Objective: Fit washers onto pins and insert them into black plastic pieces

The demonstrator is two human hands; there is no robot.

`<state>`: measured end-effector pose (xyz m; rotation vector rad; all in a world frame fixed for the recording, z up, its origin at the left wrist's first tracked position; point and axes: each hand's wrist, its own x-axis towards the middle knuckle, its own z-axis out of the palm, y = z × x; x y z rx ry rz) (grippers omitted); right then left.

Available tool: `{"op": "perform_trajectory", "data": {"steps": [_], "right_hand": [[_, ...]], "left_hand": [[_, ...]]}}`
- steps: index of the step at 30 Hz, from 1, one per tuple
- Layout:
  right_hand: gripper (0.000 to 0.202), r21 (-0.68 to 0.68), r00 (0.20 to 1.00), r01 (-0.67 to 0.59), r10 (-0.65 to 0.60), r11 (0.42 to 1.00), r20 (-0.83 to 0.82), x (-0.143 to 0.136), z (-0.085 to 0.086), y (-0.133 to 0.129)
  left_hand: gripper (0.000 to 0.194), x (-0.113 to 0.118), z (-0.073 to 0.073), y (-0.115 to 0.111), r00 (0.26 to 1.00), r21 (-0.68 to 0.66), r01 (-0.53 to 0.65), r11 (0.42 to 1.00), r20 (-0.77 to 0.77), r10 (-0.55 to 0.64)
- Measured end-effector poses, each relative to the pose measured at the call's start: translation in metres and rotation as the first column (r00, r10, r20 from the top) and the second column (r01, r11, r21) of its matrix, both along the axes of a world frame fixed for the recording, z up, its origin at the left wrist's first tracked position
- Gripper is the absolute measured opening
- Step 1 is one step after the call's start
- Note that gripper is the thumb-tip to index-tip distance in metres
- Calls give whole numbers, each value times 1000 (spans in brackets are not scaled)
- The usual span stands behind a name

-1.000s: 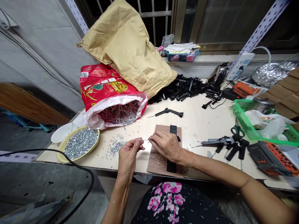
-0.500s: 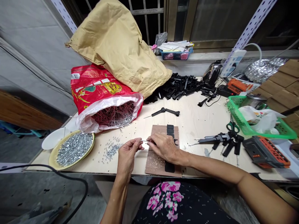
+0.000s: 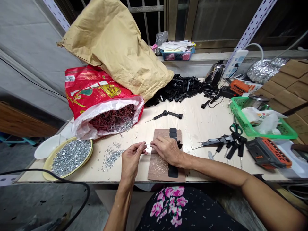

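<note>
A thin metal rod (image 3: 148,144) spans the small gap between my two hands. My left hand (image 3: 132,158) pinches its left end between thumb and fingertips. The fingers of my right hand (image 3: 167,150) are closed around its other end, and whatever else they may hold is hidden. Under my right hand lies a brown board (image 3: 157,170) with black pads (image 3: 173,171) and pale crumbs on it. Small shiny metal washers (image 3: 112,158) are scattered left of my left hand. Beyond the board rests a jointed black plastic piece (image 3: 166,114) with a thin rod sticking out.
At the left stand a yellow bowl (image 3: 46,170) of washers and a red sack (image 3: 96,85) of long thin rods. Black plastic parts (image 3: 180,88) are heaped at the back. On the right are screwdrivers (image 3: 218,142), scissors (image 3: 235,128), a battery pack (image 3: 269,152) and a green basket (image 3: 261,131).
The view has shifted slightly, so the table's things appear a little further left. Both hands keep their pinch on the thin rod, with the gap between them slightly smaller.
</note>
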<state>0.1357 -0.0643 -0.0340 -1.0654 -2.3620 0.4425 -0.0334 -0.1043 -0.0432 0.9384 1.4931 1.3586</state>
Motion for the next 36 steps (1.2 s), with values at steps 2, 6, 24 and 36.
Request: {"op": "perform_trajectory", "data": {"steps": [2, 6, 24, 36], "right_hand": [[26, -51, 999, -25, 23, 998, -32, 1, -3, 1], [20, -80, 992, -87, 79, 993, -96, 5, -9, 3], [22, -135, 990, 93, -106, 986, -90, 90, -22, 34], [29, 161, 918, -361, 320, 919, 236, 110, -57, 21]], "left_hand": [[27, -1, -1, 0, 1000, -11, 16, 1000, -2, -16], [27, 0, -4, 1, 999, -33, 48, 998, 21, -47], [66, 37, -5, 12, 980, -141, 185, 973, 93, -174], [53, 55, -30, 9, 965, -109, 90, 990, -237, -114]]}}
